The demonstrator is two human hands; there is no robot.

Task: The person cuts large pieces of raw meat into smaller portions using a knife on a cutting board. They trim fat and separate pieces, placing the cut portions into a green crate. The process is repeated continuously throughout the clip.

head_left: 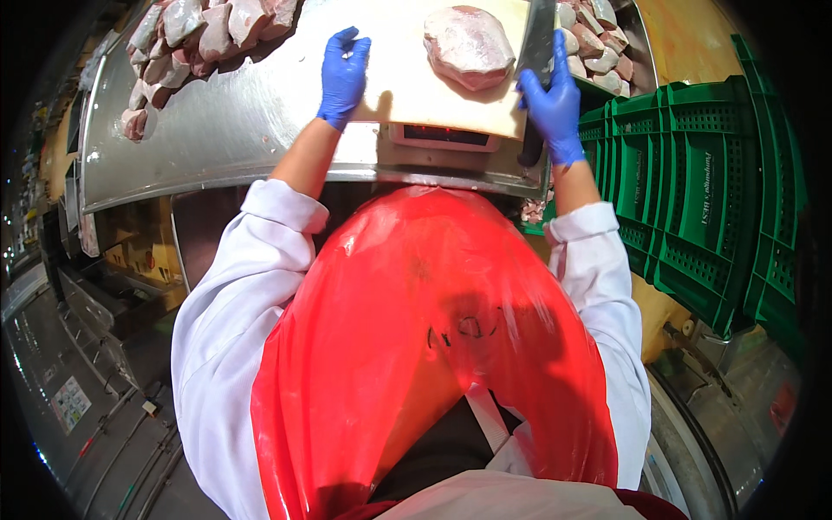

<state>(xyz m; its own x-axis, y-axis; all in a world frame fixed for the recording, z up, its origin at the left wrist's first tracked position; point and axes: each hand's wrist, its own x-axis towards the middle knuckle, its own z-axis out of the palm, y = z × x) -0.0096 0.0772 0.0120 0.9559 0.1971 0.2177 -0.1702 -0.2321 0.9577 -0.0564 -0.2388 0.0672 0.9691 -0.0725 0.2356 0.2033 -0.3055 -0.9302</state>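
Note:
A large pale-pink piece of raw meat (469, 48) lies on a white cutting board (397, 87). To its left, my left hand (344, 80), in a blue glove, is held over the board's edge with thumb and fingers apart and nothing between them. My right hand (553, 108), gloved the same way, is at the board's right edge. Its fingers are stretched out and its thumb stands apart. Beside and partly beneath it lies a large knife (539, 43) with a dark blade and a black handle; whether the fingers press on it is unclear.
Several raw meat pieces (212, 33) are heaped on the steel table (217, 130) at the far left. More cut pieces (598, 43) fill a metal container at the far right. A scale with a lit display (444, 136) sits at the board's near edge. Green perforated crates (685, 173) stand on the right.

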